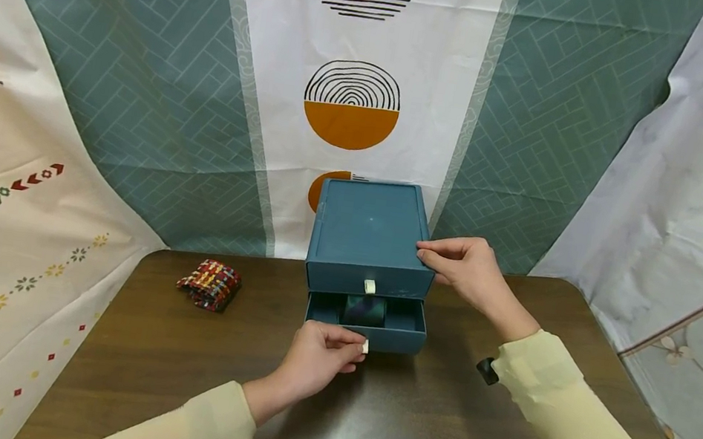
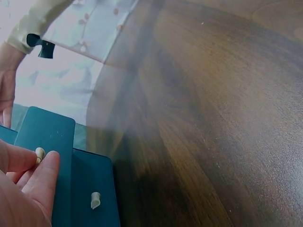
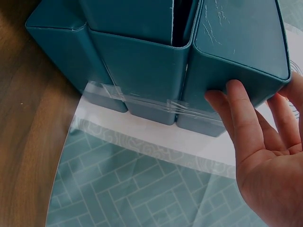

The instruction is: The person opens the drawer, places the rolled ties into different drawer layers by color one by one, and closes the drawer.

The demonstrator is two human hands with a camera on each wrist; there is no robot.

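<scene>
A blue-teal drawer unit (image 1: 371, 226) stands at the back of the table, its middle drawer (image 1: 398, 341) pulled partly out. Inside lies a rolled dark green and navy cloth (image 1: 365, 311). My left hand (image 1: 320, 356) pinches that drawer's small cream knob (image 2: 40, 153) between thumb and fingers. My right hand (image 1: 466, 266) holds the unit's upper right edge; in the right wrist view its fingers (image 3: 244, 113) press the side while others reach over the edge. The top drawer (image 1: 343, 277) sits closed, and another closed drawer with its knob (image 2: 95, 200) shows below in the left wrist view.
A rolled red, yellow and black checked cloth (image 1: 212, 284) lies on the brown wooden table (image 1: 169, 366), left of the unit. A patterned curtain (image 1: 152, 146) hangs right behind. Clear tape (image 3: 147, 104) runs across the unit's side near its back.
</scene>
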